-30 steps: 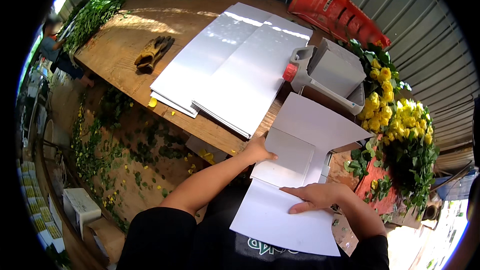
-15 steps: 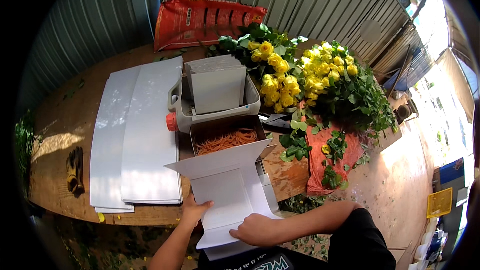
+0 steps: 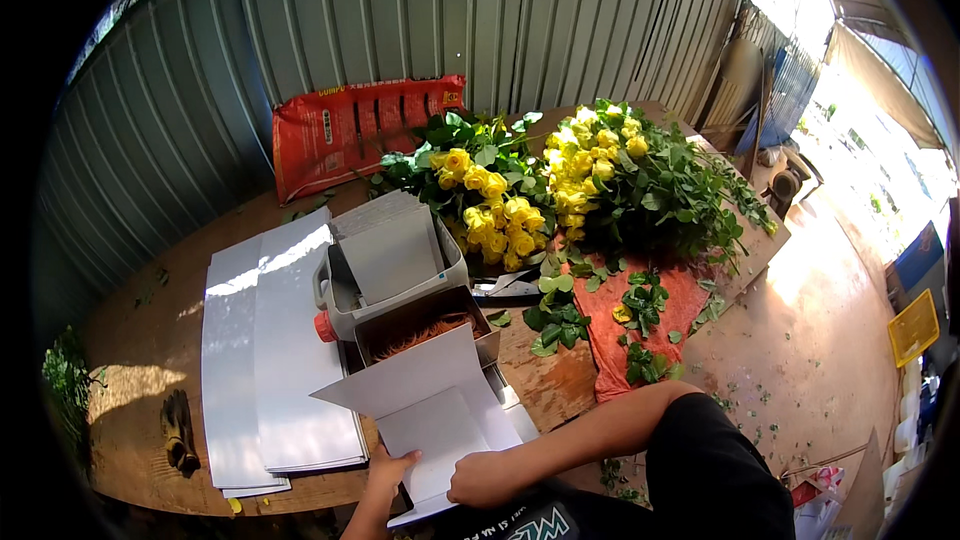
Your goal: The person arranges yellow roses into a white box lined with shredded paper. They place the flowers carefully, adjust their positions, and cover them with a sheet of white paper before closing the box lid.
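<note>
Left hand (image 3: 390,467): thumb over the left edge of a white, creased cardboard sheet (image 3: 432,430), holding it. Right hand (image 3: 488,477): curled against the sheet's near part; whether it pinches, cannot tell. Sheet: between and beyond both hands, neither nearer; long axis outward, slightly leftward; raised far flap toward an open, brown, rectangular box (image 3: 487,348).

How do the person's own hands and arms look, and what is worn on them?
The left hand and right hand are bare, without gloves. The right forearm is uncovered too, up to a plain black sleeve near the elbow. The left sleeve is out of view.
</note>
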`<state>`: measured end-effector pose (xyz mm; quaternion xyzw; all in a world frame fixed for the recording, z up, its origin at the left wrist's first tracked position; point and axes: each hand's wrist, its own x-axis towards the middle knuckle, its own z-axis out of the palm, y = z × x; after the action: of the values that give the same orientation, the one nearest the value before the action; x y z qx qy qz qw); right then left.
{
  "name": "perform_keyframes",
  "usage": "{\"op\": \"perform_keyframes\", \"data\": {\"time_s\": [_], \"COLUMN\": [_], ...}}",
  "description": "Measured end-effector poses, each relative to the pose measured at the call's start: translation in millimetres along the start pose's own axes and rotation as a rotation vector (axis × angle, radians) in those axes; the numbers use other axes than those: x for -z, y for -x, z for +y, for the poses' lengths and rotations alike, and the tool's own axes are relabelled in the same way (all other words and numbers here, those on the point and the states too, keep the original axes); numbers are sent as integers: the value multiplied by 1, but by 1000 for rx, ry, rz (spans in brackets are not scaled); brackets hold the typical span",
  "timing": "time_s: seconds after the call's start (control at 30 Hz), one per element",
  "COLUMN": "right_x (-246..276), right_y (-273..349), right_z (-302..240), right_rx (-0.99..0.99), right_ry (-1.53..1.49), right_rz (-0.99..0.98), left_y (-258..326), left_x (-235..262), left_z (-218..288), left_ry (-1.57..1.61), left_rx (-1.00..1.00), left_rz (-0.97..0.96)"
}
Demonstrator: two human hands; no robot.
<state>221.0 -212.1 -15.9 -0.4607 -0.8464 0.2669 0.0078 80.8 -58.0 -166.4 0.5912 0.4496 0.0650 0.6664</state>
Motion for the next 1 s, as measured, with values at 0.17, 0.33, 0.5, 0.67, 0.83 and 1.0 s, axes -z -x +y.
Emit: {"op": "perform_keyframes", "data": {"time_s": [0.17,0.33,0.5,0.67,0.83,1.0], "right_x": [28,-11,-42,-43,-39,-56], "right_y": [-8,-32,-51,-48,-41,-17], "right_z": [9,98,139,146,142,150], "right_rx": [66,-194,-282,-309,-244,-236], "right_ry": [-127,-1163,-1178,-1215,-1233,-1257], "right_rz": [-234,-235,-61,-2,12,380], "left_y": [-3,1,22,-2,-13,-10], "left_x": [9,1,-18,-42,-35,-44], "left_z": [-8,16,98,178,200,208], "left_ry": [-124,-635,-1282,-1349,-1144,-1077], "left_rx": [-45,-213,-1240,-1269,-928,-876], "left_rz": [83,246,280,291,18,33]}}
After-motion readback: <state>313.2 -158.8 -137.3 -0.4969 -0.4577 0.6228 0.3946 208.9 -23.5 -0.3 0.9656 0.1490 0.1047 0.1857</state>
